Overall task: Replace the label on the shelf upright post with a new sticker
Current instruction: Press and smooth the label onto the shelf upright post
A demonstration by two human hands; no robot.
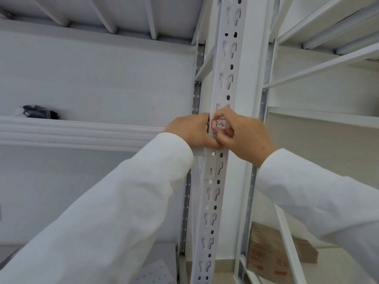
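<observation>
Both hands on the label at post, mid-height.
Red-bordered white paper sticker (219, 124) lies flat on white slotted steel upright post (220, 78), long axis crosswise. Right hand (242, 136) pinches it; left hand (191, 131) curls round post edge, touching.
</observation>
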